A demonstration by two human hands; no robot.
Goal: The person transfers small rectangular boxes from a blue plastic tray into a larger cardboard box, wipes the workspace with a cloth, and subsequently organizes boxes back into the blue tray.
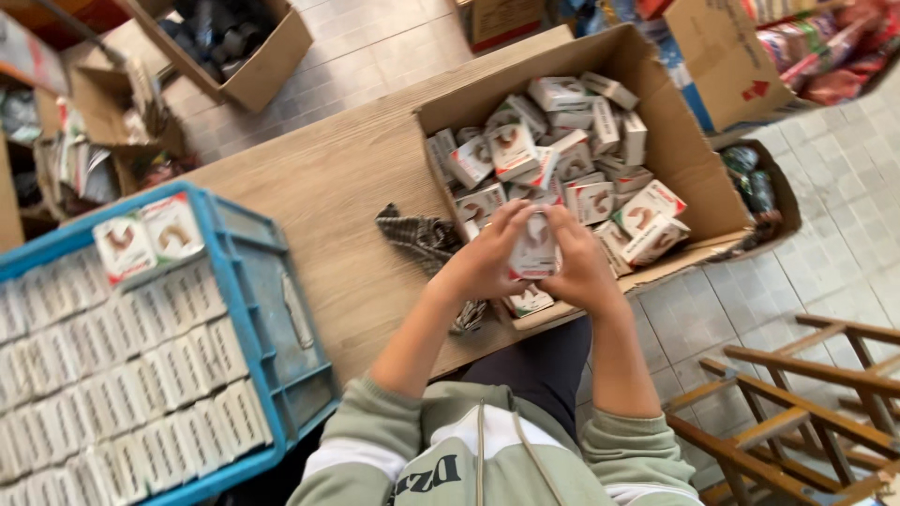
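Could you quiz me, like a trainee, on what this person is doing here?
1. What do both hands hold over the cardboard box?
2. True or false: the packs in the blue crate are heaped loosely.
3. What lies on the wooden table beside the box: A) checked cloth, B) scissors, C) tape?

Key: 1. One small white pack, between left hand and right hand. 2. False, they stand in tidy rows. 3. A.

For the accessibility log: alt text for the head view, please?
Both hands, left hand and right hand, hold one small white box over an open cardboard carton of similar boxes on a wooden table. A blue crate at left holds neat rows of them.
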